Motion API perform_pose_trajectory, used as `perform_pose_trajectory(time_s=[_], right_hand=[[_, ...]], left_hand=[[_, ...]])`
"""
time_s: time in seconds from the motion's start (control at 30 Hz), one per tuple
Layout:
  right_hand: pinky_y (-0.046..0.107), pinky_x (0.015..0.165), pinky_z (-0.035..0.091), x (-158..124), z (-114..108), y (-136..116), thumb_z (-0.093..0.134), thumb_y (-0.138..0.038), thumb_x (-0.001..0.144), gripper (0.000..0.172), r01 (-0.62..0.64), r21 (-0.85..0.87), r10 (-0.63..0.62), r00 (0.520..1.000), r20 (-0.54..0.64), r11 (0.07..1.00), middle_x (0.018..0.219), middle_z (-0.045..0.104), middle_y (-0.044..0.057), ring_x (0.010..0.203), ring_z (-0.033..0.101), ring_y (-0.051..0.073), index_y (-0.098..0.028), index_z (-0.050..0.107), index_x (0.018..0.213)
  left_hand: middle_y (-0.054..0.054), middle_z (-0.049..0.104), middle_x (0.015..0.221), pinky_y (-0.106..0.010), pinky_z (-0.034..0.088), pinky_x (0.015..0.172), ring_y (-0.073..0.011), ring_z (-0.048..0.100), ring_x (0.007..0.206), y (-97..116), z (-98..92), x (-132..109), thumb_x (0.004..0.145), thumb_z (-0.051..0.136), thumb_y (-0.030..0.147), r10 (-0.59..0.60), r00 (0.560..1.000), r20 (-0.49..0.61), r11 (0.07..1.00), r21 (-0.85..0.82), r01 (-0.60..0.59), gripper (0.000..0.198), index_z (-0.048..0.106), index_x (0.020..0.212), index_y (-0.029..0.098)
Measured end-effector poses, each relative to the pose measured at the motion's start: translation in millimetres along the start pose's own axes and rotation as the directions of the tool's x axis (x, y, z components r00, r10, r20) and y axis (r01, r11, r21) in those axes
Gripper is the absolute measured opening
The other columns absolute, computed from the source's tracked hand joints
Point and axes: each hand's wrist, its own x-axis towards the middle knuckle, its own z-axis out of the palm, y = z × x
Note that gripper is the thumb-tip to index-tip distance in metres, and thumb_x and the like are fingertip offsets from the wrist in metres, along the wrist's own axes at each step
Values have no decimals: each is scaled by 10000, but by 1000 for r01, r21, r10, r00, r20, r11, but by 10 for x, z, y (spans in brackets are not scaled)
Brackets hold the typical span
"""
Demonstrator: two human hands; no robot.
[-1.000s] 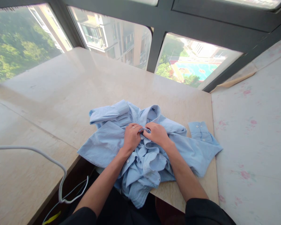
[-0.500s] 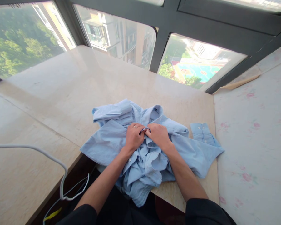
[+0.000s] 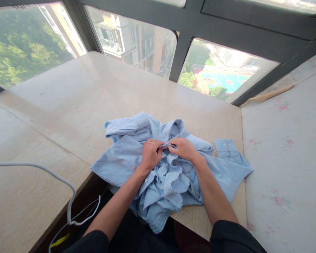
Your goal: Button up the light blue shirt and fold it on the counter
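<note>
Gripping the blue shirt between them, left hand and right hand have drawn slightly apart.

Part of shirt under left hand, right hand

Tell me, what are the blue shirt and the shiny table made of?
The blue shirt looks like thin woven cloth, probably cotton: matte, crumpling into soft folds where the left hand and right hand pinch it. The table looks like polished stone or an imitation: beige, faintly mottled, glossy enough to reflect window light.
</note>
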Motion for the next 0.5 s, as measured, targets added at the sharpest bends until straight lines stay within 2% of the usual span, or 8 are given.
perform_pose_trajectory(time_s=[0.17,0.33,0.5], right_hand=[[227,629,348,7,24,87,567,-226,815,172,-5,109,6,1000,-9,994,727,670,-8,665,546,130,-183,730,852],[221,602,345,14,48,118,575,-259,821,171,-11,194,13,1000,-7,981,694,642,-19,638,524,119,-165,719,824],[224,609,350,12,50,67,578,-248,809,160,-5,197,8,1000,-19,980,697,640,-22,642,522,119,-172,718,822]], left_hand=[[-45,721,1024,-390,434,885,-237,597,988,18,-12,-11,844,685,300,42,999,10,999,28,-43,185,687,1017,236],[-52,719,994,-399,448,888,-235,603,978,33,8,-14,828,674,268,29,1000,1,998,57,-29,140,696,961,229],[-60,719,980,-401,463,899,-245,612,993,50,30,-8,802,643,223,64,997,-42,995,84,-60,146,673,945,210]])
